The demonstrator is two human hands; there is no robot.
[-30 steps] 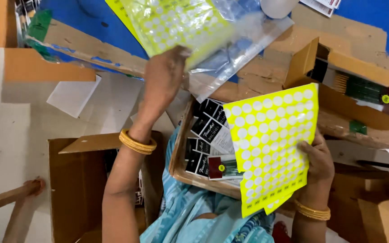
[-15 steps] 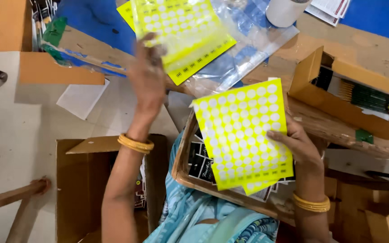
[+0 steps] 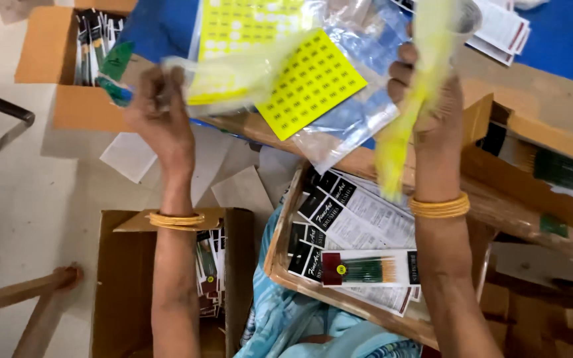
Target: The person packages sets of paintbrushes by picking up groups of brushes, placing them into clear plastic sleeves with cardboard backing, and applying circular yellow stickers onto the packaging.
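Above the lap tray: both hands are raised over the far worktable, each with a gold bangle at the wrist.
Right hand: the right hand (image 3: 432, 109) is clenched around a blurred yellow sticker sheet (image 3: 402, 132), held edge-on.
Sheet axis: its long side runs near to far, hanging down from the fist toward the cardboard tray (image 3: 280, 229).
Left hand: the left hand (image 3: 160, 113) grips the corner of a clear plastic bag (image 3: 339, 126) and the pale, blurred sheet at its mouth.
Key relation: the bag lies left of the right hand's sheet, its opening toward the left hand; the right hand is nearer the sheet, the left nearer the bag.
Inside the bag: another yellow sticker sheet (image 3: 310, 83) lies flat.
Pose: both forearms reach straight away from the body, palms turned inward.
Nearby: brush packets (image 3: 366, 268) lie in the tray; a brown box (image 3: 121, 278) stands near left.
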